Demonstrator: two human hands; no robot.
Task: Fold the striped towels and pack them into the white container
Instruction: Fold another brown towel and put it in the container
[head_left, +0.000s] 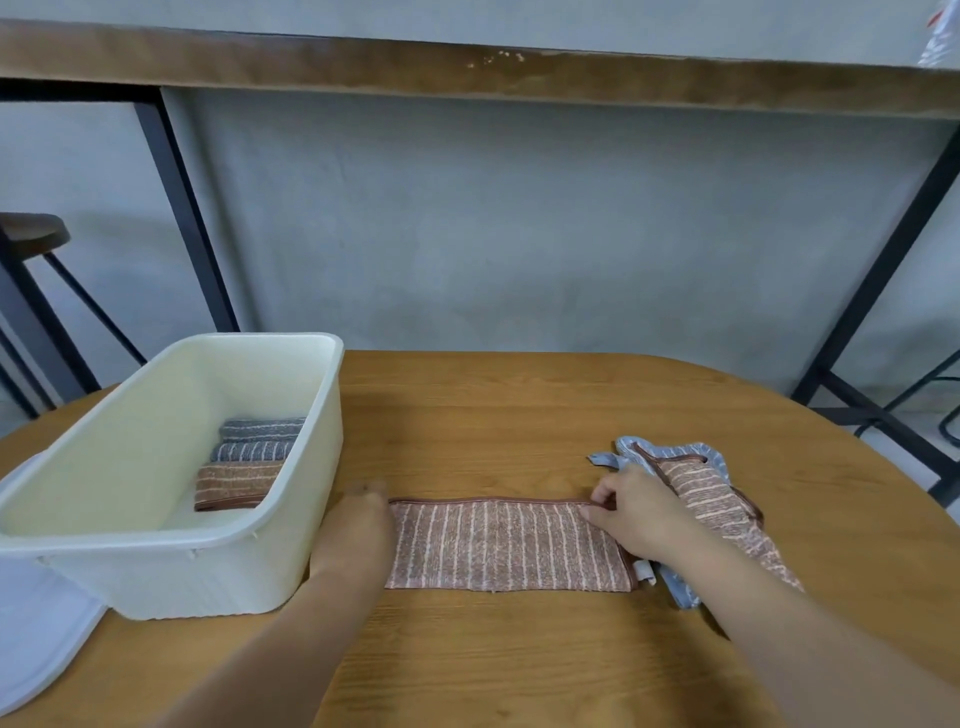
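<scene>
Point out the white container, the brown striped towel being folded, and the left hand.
white container (291, 467): head view, right wall.
brown striped towel (506, 545): head view, middle of the strip.
left hand (358, 525): head view, back of hand.

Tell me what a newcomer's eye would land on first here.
First, the brown striped towel laid flat as a long strip at the middle of the wooden table, a left hand and right hand at its ends. Then the white container on the left, with three folded towels inside.

Left hand (358, 525), right hand (636, 512): bare, no gloves; forearms uncovered, sleeves unseen.
</scene>
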